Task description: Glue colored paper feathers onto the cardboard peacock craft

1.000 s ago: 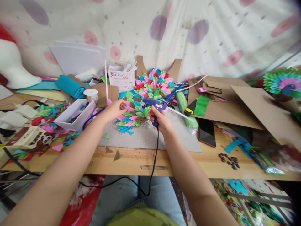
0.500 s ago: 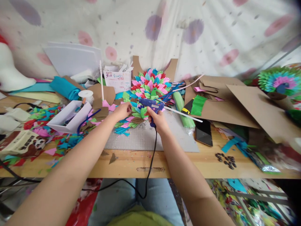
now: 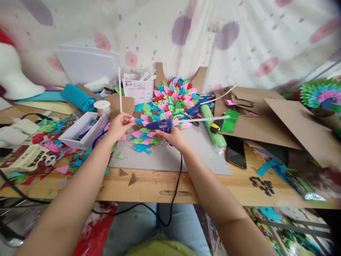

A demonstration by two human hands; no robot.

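My right hand (image 3: 176,138) is wrapped round a blue hot glue gun (image 3: 162,125), its nozzle turned left and a long white glue stick (image 3: 210,119) jutting from its back. Left of the nozzle, my left hand (image 3: 119,127) has its fingers pinched on a small pink paper petal (image 3: 132,120). Below and behind the gun is a layered crepe-paper piece (image 3: 145,140) of pink, blue and green petals, partly hidden by the gun and right hand. Another petalled paper piece (image 3: 174,94), with red in it and a green bird shape, stands just behind.
A grey cutting mat (image 3: 202,160) lies under the work. To the left are a white tray (image 3: 82,137), paper scraps (image 3: 77,161) and a panda box (image 3: 29,160). At right lie a green roll (image 3: 213,129), a phone (image 3: 236,153), cardboard (image 3: 255,124) and dark beads (image 3: 262,185).
My left hand has moved left off the paper piece and now pinches a pink petal. The glue gun has swung lower and more level, its nozzle shifted left. The view has turned slightly left.
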